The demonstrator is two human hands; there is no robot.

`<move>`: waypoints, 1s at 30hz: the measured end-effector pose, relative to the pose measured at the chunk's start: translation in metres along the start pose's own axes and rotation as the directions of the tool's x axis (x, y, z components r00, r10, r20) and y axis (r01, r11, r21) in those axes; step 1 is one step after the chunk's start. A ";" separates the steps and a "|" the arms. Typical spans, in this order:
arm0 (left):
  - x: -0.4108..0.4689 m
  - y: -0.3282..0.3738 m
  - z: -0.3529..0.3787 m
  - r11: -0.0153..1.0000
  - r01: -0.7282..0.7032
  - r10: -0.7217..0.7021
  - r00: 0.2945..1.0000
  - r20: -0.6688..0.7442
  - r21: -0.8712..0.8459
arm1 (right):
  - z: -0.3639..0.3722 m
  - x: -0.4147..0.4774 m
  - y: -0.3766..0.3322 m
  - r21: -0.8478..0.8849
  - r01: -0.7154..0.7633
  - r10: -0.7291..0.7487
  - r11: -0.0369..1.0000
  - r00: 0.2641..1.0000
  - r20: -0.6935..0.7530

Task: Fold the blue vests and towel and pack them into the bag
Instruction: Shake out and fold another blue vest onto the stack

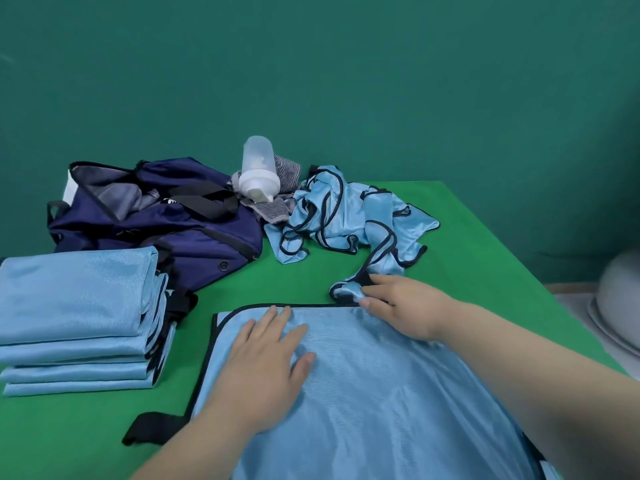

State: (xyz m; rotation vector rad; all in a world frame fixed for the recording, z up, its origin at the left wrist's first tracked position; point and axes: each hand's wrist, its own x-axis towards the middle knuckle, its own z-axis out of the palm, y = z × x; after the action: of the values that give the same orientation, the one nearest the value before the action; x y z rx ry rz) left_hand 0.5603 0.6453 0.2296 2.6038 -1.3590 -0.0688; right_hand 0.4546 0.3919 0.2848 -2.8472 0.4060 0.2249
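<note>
Spread vest point(381, 393) under flat left hand point(266, 368); right hand point(405, 306) pinches strap point(346, 291); folded stack point(76, 306), bag point(194, 230) beyond.

The scene is lit brightly and evenly from above. No hard shadows are cast; only soft, faint ones are seen under the left hand point(266, 362) and along the folded stack point(76, 317). A gentle shine is seen on the flat vest point(398, 410), and brighter gleams on the crumpled vests point(346, 216) and on the vest strap point(346, 293) pinched by the right hand point(401, 306). The middle is kept fairly sharp, though fine detail is smeared a little. Lines are bent toward the edges by the wide lens, and the forearms point(554, 393) at the bottom are stretched. The grey thing point(616, 306) at the right edge is blurred. The wall point(311, 64) is darkened toward the corners.
</note>
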 end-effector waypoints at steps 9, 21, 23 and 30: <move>0.000 0.002 0.000 1.000 -0.021 0.021 0.998 -0.055 -0.004 | -0.018 0.066 -0.008 0.013 -0.098 0.098 0.995 0.995 -0.004; 0.001 0.000 0.003 0.995 0.005 -0.003 1.000 -0.020 0.101 | 0.008 -0.111 0.033 0.116 -0.217 0.245 0.969 0.906 -0.346; -0.001 0.007 -0.005 0.981 0.023 -0.025 1.000 0.009 0.194 | 0.020 -0.137 0.038 0.082 -0.260 0.272 0.962 0.903 -0.333; -0.019 0.038 -0.016 0.980 0.094 -0.108 0.991 0.074 0.178 | 0.043 -0.158 0.045 -0.027 -0.347 0.340 0.938 0.930 -0.142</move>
State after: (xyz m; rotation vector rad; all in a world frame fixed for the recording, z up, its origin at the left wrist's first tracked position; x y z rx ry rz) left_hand 0.5212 0.6424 0.2513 2.8453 -1.3131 -0.0780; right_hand 0.2867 0.4018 0.2631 -2.8312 0.9428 0.1066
